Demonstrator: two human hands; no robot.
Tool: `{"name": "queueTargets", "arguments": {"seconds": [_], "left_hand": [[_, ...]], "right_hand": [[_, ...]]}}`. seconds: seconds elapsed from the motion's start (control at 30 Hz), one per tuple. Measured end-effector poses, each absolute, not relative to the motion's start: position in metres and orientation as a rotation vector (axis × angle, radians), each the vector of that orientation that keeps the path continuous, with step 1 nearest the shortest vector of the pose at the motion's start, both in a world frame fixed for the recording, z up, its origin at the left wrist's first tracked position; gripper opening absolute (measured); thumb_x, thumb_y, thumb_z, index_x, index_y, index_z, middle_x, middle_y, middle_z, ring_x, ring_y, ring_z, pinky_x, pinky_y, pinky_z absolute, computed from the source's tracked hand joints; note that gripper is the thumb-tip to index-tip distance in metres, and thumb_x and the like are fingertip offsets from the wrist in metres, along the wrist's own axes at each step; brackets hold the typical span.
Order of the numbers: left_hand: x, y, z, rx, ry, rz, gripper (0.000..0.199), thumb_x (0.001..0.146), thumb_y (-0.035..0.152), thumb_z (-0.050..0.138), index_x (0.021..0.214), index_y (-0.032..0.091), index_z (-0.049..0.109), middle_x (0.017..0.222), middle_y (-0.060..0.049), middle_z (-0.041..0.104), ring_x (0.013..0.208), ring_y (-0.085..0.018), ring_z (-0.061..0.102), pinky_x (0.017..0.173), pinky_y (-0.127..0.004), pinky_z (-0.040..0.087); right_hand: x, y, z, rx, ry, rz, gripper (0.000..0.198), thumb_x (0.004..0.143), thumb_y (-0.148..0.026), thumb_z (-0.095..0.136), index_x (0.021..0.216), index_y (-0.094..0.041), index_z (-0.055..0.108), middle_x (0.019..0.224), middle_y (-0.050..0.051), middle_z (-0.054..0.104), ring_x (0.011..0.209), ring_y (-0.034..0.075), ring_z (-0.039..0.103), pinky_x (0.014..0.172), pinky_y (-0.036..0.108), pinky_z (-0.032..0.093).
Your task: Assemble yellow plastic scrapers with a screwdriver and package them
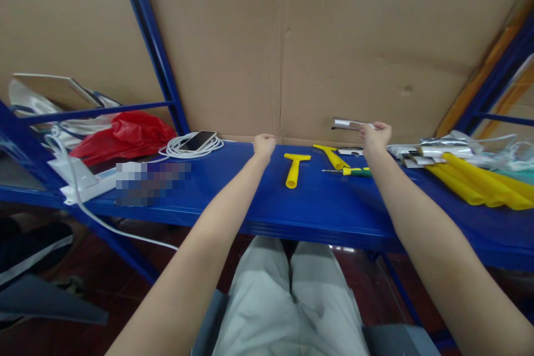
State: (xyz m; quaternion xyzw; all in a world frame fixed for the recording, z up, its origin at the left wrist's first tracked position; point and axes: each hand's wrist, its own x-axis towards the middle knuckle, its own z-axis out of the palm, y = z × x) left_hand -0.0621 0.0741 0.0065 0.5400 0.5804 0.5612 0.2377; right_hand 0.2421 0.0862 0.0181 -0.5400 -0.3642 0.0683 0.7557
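Observation:
My right hand (376,134) is raised over the back of the blue table, its fingers pinched on the end of a flat silver metal strip (347,123) that points left. My left hand (264,146) is closed above the table near the cardboard; whatever it may hold is hidden. Between my hands lies a yellow T-shaped plastic handle (293,171). A second yellow T-shaped handle (332,157) rests further right, close to a screwdriver (354,172) with a yellow and green grip. Behind these, another metal piece (349,151) lies partly covered by my right hand.
On the right, yellow tubes (479,183) lie beside a pile of silver strips (445,148). Leftward are a phone (199,141) on a coiled white cable (173,147), a red plastic bag (125,136) and a white power strip (94,186). A cardboard wall (334,44) closes off the back.

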Motion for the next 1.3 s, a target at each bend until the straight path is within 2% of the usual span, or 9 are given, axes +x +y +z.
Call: {"name": "queueTargets", "arguments": {"seconds": [0.17, 0.33, 0.5, 0.57, 0.67, 0.8, 0.93, 1.13, 1.3], "left_hand": [[-0.037, 0.056, -0.010, 1.449, 1.722, 1.387, 0.024, 0.071, 0.017, 0.059, 0.094, 0.016, 0.066, 0.097, -0.012, 0.069, 0.095, -0.025, 0.064, 0.082, -0.035, 0.046], [-0.035, 0.028, -0.017, 1.796, 1.881, 1.035, 0.048, 0.065, 0.048, 0.070, 0.102, 0.019, 0.064, 0.119, -0.016, 0.062, 0.116, -0.035, 0.051, 0.095, -0.048, 0.036], [-0.033, 0.018, -0.014, 2.058, 1.815, 0.747, 0.063, 0.062, 0.066, 0.064, 0.108, 0.023, 0.064, 0.121, -0.011, 0.061, 0.119, -0.034, 0.050, 0.096, -0.043, 0.037], [-0.031, 0.019, -0.015, 2.094, 1.784, 0.733, 0.063, 0.062, 0.063, 0.065, 0.112, 0.025, 0.063, 0.120, -0.008, 0.062, 0.117, -0.032, 0.051, 0.095, -0.041, 0.038], [-0.028, 0.022, -0.018, 2.089, 1.770, 0.737, 0.059, 0.062, 0.047, 0.072, 0.116, 0.026, 0.061, 0.120, -0.007, 0.063, 0.116, -0.031, 0.052, 0.093, -0.038, 0.040], [-0.025, 0.026, -0.021, 1.984, 1.611, 0.790, 0.063, 0.063, 0.019, 0.070, 0.124, 0.018, 0.054, 0.121, -0.012, 0.062, 0.106, -0.025, 0.058, 0.083, -0.031, 0.045], [-0.022, 0.024, -0.019, 1.816, 1.432, 0.900, 0.069, 0.062, 0.001, 0.063, 0.128, 0.010, 0.048, 0.122, -0.018, 0.060, 0.093, -0.020, 0.062, 0.071, -0.025, 0.047], [-0.025, 0.022, -0.009, 1.476, 1.364, 1.079, 0.071, 0.060, -0.006, 0.057, 0.128, 0.014, 0.050, 0.110, -0.014, 0.065, 0.079, -0.019, 0.065, 0.061, -0.025, 0.048], [-0.030, 0.030, -0.009, 1.264, 1.291, 1.287, 0.063, 0.059, -0.004, 0.057, 0.120, 0.015, 0.060, 0.092, -0.010, 0.069, 0.078, -0.024, 0.066, 0.067, -0.033, 0.051]], "right_hand": [[0.205, 0.052, 0.023, -0.971, -0.739, 0.432, 0.038, 0.060, -0.008, 0.065, 0.087, -0.021, 0.042, 0.077, -0.004, 0.053, 0.065, 0.010, 0.059, 0.059, 0.024, 0.051], [0.187, 0.028, 0.018, -0.840, -0.907, 0.586, 0.024, 0.059, -0.009, 0.069, 0.074, -0.017, 0.053, 0.069, -0.003, 0.060, 0.063, 0.009, 0.059, 0.060, 0.023, 0.051], [0.182, 0.028, 0.011, -0.827, -0.921, 0.590, 0.020, 0.064, -0.011, 0.069, 0.064, -0.017, 0.050, 0.061, -0.005, 0.058, 0.057, 0.008, 0.057, 0.062, 0.022, 0.051], [0.181, 0.030, 0.009, -0.836, -0.905, 0.587, 0.021, 0.066, -0.011, 0.068, 0.062, -0.018, 0.049, 0.058, -0.005, 0.056, 0.055, 0.007, 0.057, 0.063, 0.022, 0.051], [0.179, 0.029, 0.008, -0.867, -0.884, 0.592, 0.022, 0.065, -0.011, 0.068, 0.061, -0.018, 0.047, 0.057, -0.006, 0.055, 0.054, 0.007, 0.056, 0.062, 0.022, 0.051], [0.174, 0.023, 0.011, -0.896, -0.932, 0.639, 0.021, 0.066, -0.016, 0.070, 0.064, -0.018, 0.048, 0.056, -0.007, 0.055, 0.051, 0.007, 0.055, 0.055, 0.020, 0.048], [0.165, 0.014, 0.015, -0.910, -0.991, 0.700, 0.024, 0.069, -0.021, 0.070, 0.066, -0.019, 0.046, 0.058, -0.006, 0.056, 0.052, 0.007, 0.057, 0.050, 0.017, 0.045], [0.159, 0.006, 0.017, -0.956, -1.019, 0.758, 0.022, 0.073, -0.019, 0.067, 0.068, -0.018, 0.045, 0.062, -0.005, 0.060, 0.055, 0.007, 0.060, 0.049, 0.015, 0.044], [0.159, 0.006, 0.017, -0.951, -1.080, 0.771, 0.024, 0.071, -0.024, 0.070, 0.069, -0.018, 0.046, 0.066, -0.004, 0.062, 0.057, 0.007, 0.061, 0.050, 0.016, 0.045]]}}
